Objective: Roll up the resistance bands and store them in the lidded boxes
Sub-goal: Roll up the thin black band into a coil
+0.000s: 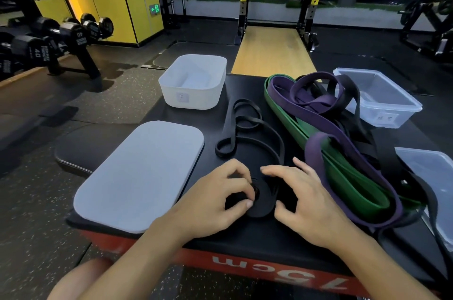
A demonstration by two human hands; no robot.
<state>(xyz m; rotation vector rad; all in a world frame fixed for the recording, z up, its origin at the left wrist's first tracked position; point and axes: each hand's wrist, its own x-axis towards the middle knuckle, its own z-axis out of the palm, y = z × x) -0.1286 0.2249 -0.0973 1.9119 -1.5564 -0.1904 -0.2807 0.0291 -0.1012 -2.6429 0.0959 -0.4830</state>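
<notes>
Rolling under way, lower centre.
The left hand (220,198) pinches the coiled band (263,202); the right hand (311,201) presses it, fingers straight.

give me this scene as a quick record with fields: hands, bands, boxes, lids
surface: black-topped platform
left hand: pinches the rolled end of the thin black band
right hand: spread fingers rest against the roll
band tail: loose, trailing away from the hands
band pile: green, purple and black, unrolled, right of the hands
white box: open, empty, far left
white lid: flat, near left
clear box: open, far right, behind the pile
clear lid: right edge
</notes>
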